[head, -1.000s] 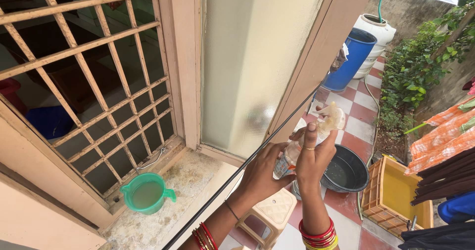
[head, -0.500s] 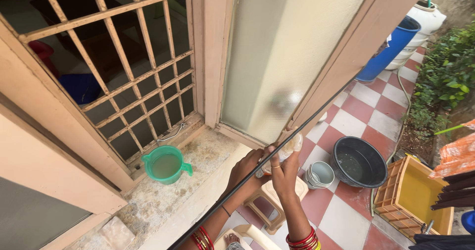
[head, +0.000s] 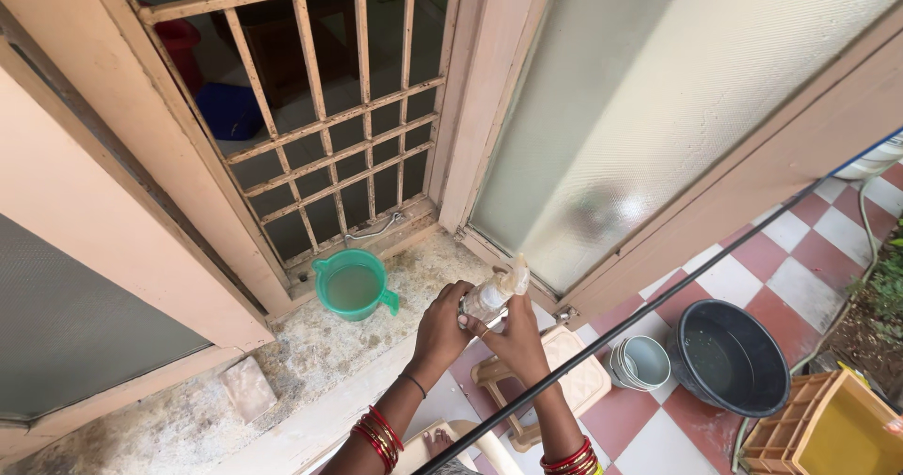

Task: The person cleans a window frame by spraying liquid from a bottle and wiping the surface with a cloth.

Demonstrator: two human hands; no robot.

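- Above the stone window ledge [head: 310, 362], both hands are holding a small clear plastic spray bottle [head: 491, 294], tilted with its pale trigger head pointing up and to the right, toward the frosted glass shutter [head: 677, 108].
- The left hand [head: 440, 327] is wrapping its fingers closed around the bottle's lower body, apparently steadying it from below.
- The right hand [head: 513, 336] is closing on the bottle from the other side, fingers curled near the neck; whether it is turning the head or just bracing it cannot be told.
- Red bangles [head: 378, 437] are sitting on both wrists.
- Just left of the hands, a green plastic jug [head: 353, 286] with a handle is standing upright on the ledge, filled with water, within easy reach.
- A small pale stone block [head: 248, 387] is lying further left on the same ledge.
- Behind the jug, a barred window grille [head: 320, 127] is fronting a dark room.
- Below the hands, a beige plastic stool [head: 555, 386] is standing on the red-and-white checked floor [head: 800, 287].
- Further right, stacked pale bowls [head: 642, 362], a black round tub [head: 734, 357] and a yellow crate [head: 828, 433] are resting on that floor.
- A thin dark line [head: 658, 306] is crossing diagonally in front of the right forearm.
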